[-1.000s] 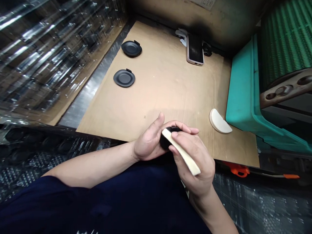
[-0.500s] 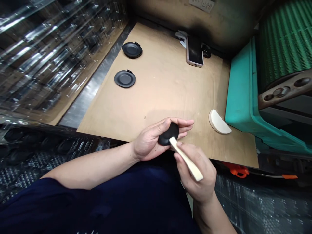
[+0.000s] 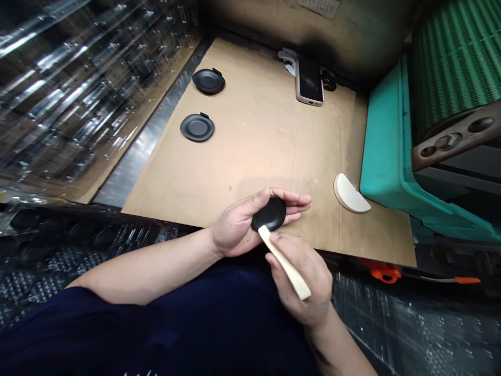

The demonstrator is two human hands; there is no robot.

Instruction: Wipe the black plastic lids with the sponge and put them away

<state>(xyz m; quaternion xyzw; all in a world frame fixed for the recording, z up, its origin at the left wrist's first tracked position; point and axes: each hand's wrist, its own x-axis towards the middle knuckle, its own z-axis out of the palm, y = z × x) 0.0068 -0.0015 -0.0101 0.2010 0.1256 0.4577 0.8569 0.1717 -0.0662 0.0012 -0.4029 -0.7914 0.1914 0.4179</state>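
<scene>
The right hand (image 3: 309,274), pinching a slim cream foam-like pad (image 3: 285,263), has shifted the pad's tip along the near rim of the rounded black plastic-looking piece (image 3: 273,214) in the loosely cupped left hand (image 3: 234,230) (rubbing seems under way).

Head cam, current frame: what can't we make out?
All in the head view:
- Underside of the smooth, black, rounded part: hidden by the left hand.
- Broad face of the cream, foam-like strip: covered by the right hand.
- Writing on the pale, rectangular label: too small, cut by top edge.
- Small dark object: partly behind the black-screened, pale-edged phone.
</scene>
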